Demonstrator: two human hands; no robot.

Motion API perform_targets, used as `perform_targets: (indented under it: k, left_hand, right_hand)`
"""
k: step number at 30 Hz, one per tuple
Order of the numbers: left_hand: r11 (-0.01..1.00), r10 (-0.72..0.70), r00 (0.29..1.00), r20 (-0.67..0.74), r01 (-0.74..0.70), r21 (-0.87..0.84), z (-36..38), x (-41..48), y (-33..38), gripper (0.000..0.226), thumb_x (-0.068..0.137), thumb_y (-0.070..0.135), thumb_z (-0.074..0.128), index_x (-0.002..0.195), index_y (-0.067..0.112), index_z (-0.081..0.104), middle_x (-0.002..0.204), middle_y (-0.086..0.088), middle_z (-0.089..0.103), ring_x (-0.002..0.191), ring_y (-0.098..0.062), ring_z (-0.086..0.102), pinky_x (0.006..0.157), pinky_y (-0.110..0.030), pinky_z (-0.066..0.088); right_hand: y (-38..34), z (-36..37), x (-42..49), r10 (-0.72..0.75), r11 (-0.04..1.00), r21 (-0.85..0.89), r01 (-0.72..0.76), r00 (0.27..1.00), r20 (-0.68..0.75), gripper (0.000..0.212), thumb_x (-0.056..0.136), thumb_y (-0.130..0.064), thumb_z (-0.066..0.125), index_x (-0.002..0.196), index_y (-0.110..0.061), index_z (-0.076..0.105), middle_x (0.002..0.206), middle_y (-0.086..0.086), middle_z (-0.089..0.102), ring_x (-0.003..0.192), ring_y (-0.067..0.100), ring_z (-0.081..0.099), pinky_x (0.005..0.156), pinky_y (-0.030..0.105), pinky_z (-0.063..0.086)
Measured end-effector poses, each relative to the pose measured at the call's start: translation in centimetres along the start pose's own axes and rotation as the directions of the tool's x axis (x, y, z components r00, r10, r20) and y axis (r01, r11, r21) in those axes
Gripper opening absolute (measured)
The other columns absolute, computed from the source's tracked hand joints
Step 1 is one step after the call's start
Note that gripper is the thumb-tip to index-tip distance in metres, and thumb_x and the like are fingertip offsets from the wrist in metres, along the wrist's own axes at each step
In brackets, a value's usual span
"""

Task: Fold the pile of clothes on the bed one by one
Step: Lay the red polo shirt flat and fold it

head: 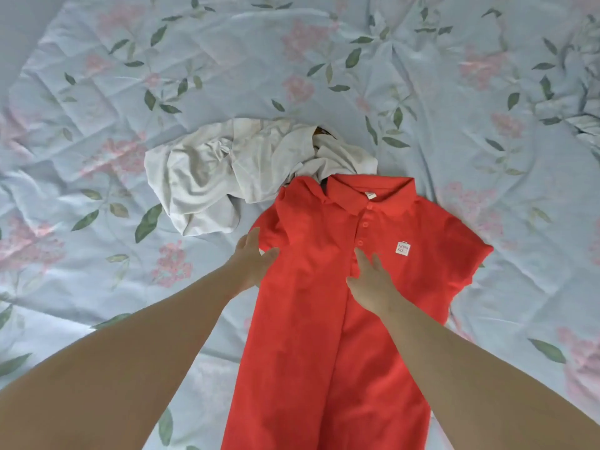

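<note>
The bed (97,125) carries everything. My red polo shirt (308,336) lies face up before me, its collar touching the crumpled white clothes (211,170) behind it. I judge I'm mid-fold: the left side looks tucked in and the right sleeve is spread. My left hand (253,258) rests open on the shirt's edge. My right hand (370,280) lies flat by the buttons, holding nothing. Next, that sleeve needs folding inward.
</note>
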State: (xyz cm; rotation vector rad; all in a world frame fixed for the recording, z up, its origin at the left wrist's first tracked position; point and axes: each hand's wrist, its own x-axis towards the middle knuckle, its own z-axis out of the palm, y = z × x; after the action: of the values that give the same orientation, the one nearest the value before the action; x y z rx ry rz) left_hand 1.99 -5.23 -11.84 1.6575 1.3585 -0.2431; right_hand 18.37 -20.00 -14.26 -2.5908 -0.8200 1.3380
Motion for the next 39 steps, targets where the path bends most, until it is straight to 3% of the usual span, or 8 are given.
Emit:
perform_targets:
  k: [6,14,19,22,27,33,37,39]
  left_hand:
    - [0.997,-0.009,0.993,-0.122,0.019,0.080,0.6,5.8,-1.8,0.045,0.095,0.032,0.043,0.136,0.015,0.040,0.131,-0.010,0.048,0.112,-0.029,0.052,0.097,-0.043,0.042]
    - [0.988,-0.156,0.919,-0.361,0.149,-0.049,1.8,11.1,-0.8,0.030,0.097,0.028,0.034,0.116,0.014,0.052,0.111,-0.009,0.058,0.110,-0.033,0.052,0.096,-0.043,0.041]
    - [0.993,-0.114,0.979,-0.169,0.111,-0.026,2.4,11.8,0.7,0.032,0.086,0.038,0.060,0.104,0.012,0.052,0.093,-0.005,0.057,0.091,-0.028,0.056,0.082,-0.037,0.047]
    - [0.972,-0.066,0.980,-0.189,0.021,-0.235,1.8,11.1,0.7,0.012,0.088,0.025,0.061,0.087,0.013,0.057,0.087,-0.005,0.060,0.091,-0.027,0.058,0.082,-0.038,0.049]
    - [0.873,-0.151,0.752,-0.642,-0.203,-0.444,-0.2,8.6,-2.8,0.012,0.096,0.022,0.047,0.104,0.013,0.048,0.086,0.007,0.051,0.090,-0.021,0.051,0.079,-0.031,0.041]
    - [0.778,-0.257,0.925,-0.280,0.027,-0.628,0.9,8.8,-4.3,0.072,0.084,0.025,0.070,0.140,0.017,0.025,0.126,0.001,0.044,0.111,-0.020,0.050,0.092,-0.035,0.047]
    - [0.712,-0.283,0.873,-0.396,-0.085,-0.697,0.2,9.0,-4.6,0.061,0.081,0.007,0.067,0.130,0.029,0.037,0.120,-0.001,0.053,0.104,-0.030,0.061,0.080,-0.046,0.056]
    - [0.828,-0.311,0.819,-0.482,-0.016,-0.561,0.8,8.3,-4.7,0.064,0.084,0.012,0.062,0.137,0.031,0.031,0.128,-0.005,0.048,0.108,-0.031,0.055,0.086,-0.044,0.051]
  right_hand:
    - [-0.9,1.3,5.2,-0.004,0.984,-0.178,0.002,1.000,-0.011,0.065,0.097,-0.046,0.039,0.148,-0.045,-0.002,0.158,-0.008,-0.017,0.146,0.030,-0.010,0.108,0.064,0.018]
    - [0.2,2.6,8.9,0.015,0.972,-0.233,0.008,0.995,0.099,0.082,0.086,-0.063,0.047,0.147,-0.047,-0.007,0.154,-0.002,-0.030,0.143,0.038,-0.019,0.114,0.060,0.013]
    - [0.3,2.9,8.8,0.023,0.967,-0.256,0.004,0.994,0.103,0.087,0.086,-0.058,0.052,0.145,-0.049,-0.010,0.152,-0.003,-0.033,0.142,0.038,-0.022,0.114,0.060,0.014]
    - [0.1,2.7,8.6,0.026,0.969,-0.245,0.001,0.994,0.109,0.086,0.086,-0.056,0.053,0.145,-0.049,-0.010,0.152,-0.004,-0.033,0.142,0.038,-0.022,0.113,0.060,0.015]
    - [-0.1,2.9,8.1,0.030,0.973,-0.229,-0.007,0.995,0.096,0.087,0.087,-0.056,0.053,0.145,-0.050,-0.011,0.152,-0.006,-0.033,0.142,0.036,-0.022,0.110,0.063,0.019]
    - [0.0,2.9,7.7,0.014,0.970,-0.241,0.002,0.998,0.063,0.087,0.086,-0.058,0.052,0.145,-0.050,-0.011,0.152,-0.008,-0.032,0.143,0.034,-0.021,0.107,0.067,0.022]
    - [0.0,2.9,7.6,0.006,0.972,-0.235,0.008,0.998,0.059,0.087,0.085,-0.059,0.053,0.145,-0.049,-0.010,0.152,-0.008,-0.032,0.142,0.035,-0.022,0.108,0.067,0.020]
    - [0.0,2.9,7.6,0.006,0.974,-0.226,0.008,0.998,0.061,0.088,0.085,-0.060,0.053,0.145,-0.049,-0.011,0.152,-0.008,-0.033,0.142,0.034,-0.022,0.107,0.068,0.020]
